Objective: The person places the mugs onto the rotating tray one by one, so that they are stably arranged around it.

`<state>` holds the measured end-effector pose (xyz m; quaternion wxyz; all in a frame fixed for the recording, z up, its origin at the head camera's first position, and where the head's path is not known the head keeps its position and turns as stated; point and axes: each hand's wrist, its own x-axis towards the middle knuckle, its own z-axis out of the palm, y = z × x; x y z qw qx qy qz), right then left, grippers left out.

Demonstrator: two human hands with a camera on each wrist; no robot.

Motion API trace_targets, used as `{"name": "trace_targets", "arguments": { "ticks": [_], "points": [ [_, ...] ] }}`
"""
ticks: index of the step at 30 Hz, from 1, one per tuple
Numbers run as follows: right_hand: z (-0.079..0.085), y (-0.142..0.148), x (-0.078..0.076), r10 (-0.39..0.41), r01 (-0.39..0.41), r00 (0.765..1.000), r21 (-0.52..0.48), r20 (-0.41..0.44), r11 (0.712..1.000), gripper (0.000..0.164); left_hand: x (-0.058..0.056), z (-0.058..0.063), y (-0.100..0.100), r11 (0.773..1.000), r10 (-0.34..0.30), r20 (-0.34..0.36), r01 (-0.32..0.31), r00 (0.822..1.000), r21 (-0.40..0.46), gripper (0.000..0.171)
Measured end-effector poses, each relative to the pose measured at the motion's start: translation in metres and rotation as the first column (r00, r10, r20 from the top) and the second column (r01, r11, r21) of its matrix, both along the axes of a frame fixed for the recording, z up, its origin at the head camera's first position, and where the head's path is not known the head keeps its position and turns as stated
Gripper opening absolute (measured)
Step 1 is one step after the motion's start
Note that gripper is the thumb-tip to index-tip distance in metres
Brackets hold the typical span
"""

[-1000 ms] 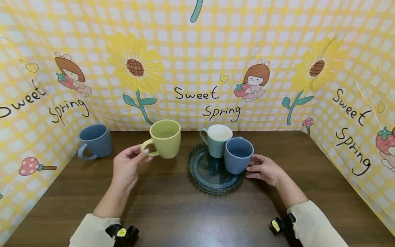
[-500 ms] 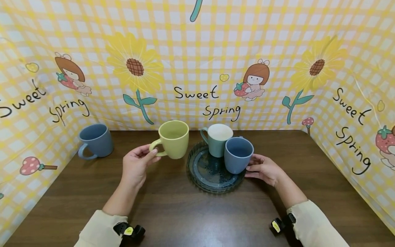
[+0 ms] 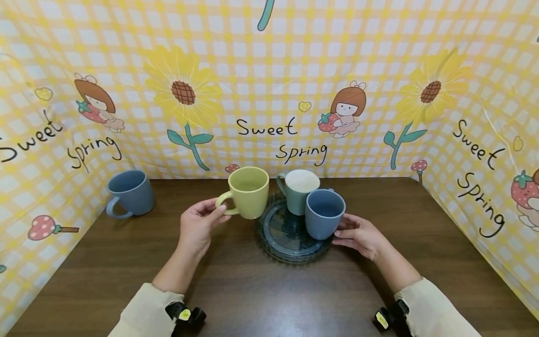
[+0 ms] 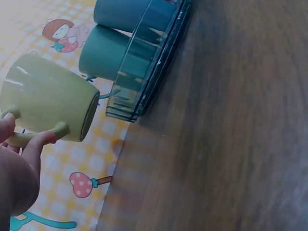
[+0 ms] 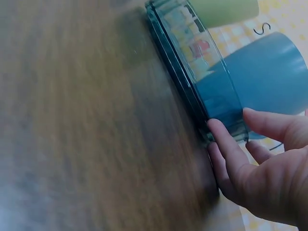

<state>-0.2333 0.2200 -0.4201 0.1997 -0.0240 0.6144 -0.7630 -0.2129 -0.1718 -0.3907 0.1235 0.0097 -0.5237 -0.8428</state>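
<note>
My left hand point(image 3: 200, 224) pinches the handle of a yellow-green mug point(image 3: 248, 194), held upright in the air by the left edge of a round, blue-tinted glass tray point(image 3: 280, 241). In the left wrist view the mug's base point(image 4: 90, 118) is apart from the tray wall. Inside the tray stand a green mug point(image 3: 296, 199) with a white interior and a blue mug point(image 3: 324, 215), close together. At the tray's right side, my right hand point(image 3: 360, 235) holds its edge, thumb at the rim and fingertips point(image 5: 214, 126) low on the wall.
Another blue mug point(image 3: 131, 193) stands on the brown wooden table point(image 3: 269, 299) at the far left, handle toward the front. A yellow checked cloth point(image 3: 261, 84) with printed flowers hangs behind and along both sides.
My left hand has carried the yellow-green mug rightward, up to the tray's left edge. The right hand stays at the tray, and the mugs in it stand nearly as before.
</note>
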Motion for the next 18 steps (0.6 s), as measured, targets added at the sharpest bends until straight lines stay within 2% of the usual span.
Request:
{"name": "trace_targets", "arguments": {
  "ticks": [8,18],
  "points": [
    [0.000,-0.008,0.011,-0.047,0.047,0.999,-0.025,0.003,0.999,0.073,-0.006,-0.005,0.005,1.000,-0.018,-0.002,0.018,1.000,0.015,0.028],
    [-0.003,-0.009,0.015,-0.081,0.081,0.997,-0.024,-0.014,0.996,0.071,-0.012,-0.010,0.015,1.000,-0.028,-0.022,0.028,0.999,0.010,0.027]
  ]
}}
